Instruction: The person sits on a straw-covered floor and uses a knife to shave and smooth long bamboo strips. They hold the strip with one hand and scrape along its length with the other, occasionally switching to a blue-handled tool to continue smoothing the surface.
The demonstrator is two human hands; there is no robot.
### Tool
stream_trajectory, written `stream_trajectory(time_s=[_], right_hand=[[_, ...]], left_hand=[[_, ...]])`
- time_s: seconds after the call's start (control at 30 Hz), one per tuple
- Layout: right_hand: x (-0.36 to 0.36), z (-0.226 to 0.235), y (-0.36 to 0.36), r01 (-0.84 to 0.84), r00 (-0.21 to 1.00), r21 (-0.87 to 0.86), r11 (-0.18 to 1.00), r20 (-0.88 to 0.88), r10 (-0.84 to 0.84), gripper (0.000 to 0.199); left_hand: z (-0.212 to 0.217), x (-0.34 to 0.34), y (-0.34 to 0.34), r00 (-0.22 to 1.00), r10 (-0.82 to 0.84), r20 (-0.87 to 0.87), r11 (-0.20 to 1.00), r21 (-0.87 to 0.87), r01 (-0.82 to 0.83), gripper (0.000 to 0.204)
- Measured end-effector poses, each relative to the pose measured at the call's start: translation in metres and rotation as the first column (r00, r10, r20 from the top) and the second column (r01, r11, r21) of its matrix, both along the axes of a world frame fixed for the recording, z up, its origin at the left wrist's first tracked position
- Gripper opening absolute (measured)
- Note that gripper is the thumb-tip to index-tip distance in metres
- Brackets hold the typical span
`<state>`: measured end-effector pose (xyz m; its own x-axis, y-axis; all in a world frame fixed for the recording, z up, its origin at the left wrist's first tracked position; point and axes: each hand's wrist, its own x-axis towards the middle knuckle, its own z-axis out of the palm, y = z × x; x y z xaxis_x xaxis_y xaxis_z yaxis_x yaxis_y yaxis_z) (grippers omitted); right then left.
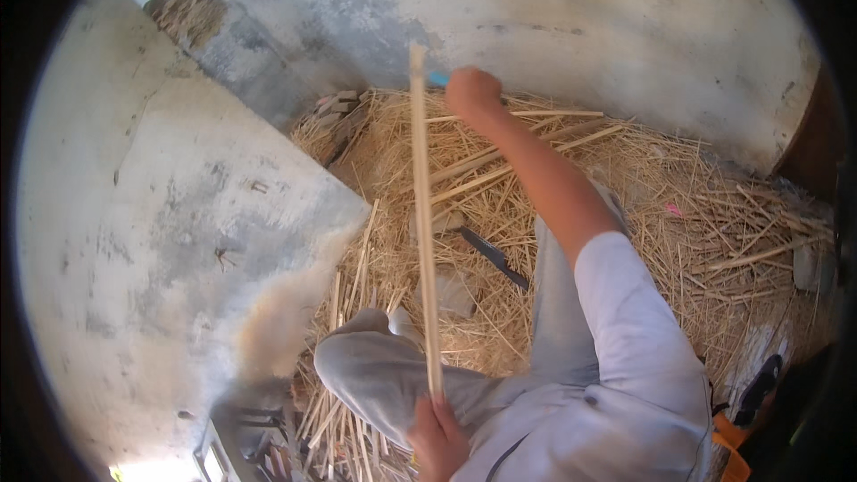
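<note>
The left hand (437, 437) is closed around the near end of a long bamboo strip (422, 214), light, stiff and probably splintery, rising over the straw pile (678, 214), while the right hand (471, 91) grips what seems a blue-handled tool (437, 78).

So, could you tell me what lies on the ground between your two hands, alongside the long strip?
In the head view, between the left hand and right hand lie straw, a dark blade and your bent knee.
</note>
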<state>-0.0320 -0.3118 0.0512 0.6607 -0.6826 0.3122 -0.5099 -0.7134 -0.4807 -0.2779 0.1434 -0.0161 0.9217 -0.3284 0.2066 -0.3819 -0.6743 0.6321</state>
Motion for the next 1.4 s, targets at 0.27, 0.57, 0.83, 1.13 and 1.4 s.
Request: stream_trajectory(time_s=[0.27,0.57,0.83,1.13,1.4], right_hand=[[-0.049,-0.045,-0.117,0.26,0.933,0.512,0.819,0.086,-0.35,0.029],[-0.048,-0.014,0.042,-0.394,0.917,-0.205,0.896,-0.018,0.399,0.018],[-0.051,-0.041,0.088,-0.455,0.86,-0.351,0.818,0.066,0.507,0.012],[-0.044,-0.04,0.081,-0.391,0.903,-0.449,0.803,-0.019,0.43,0.013],[-0.029,-0.034,-0.039,0.137,0.991,0.115,0.984,-0.023,-0.135,0.015]], left_hand=[[-0.018,-0.034,0.061,0.953,0.153,-0.26,0.956,0.284,-0.076,0.025],[-0.016,0.006,0.035,0.938,0.105,-0.33,0.988,0.144,-0.06,0.042],[-0.016,0.02,0.02,0.997,0.069,0.038,0.997,-0.05,-0.067,0.03],[-0.007,0.022,0.006,0.976,0.067,0.205,0.992,-0.116,-0.044,0.028],[-0.045,-0.016,0.061,0.981,0.183,0.071,0.9,0.389,-0.196,0.031]])
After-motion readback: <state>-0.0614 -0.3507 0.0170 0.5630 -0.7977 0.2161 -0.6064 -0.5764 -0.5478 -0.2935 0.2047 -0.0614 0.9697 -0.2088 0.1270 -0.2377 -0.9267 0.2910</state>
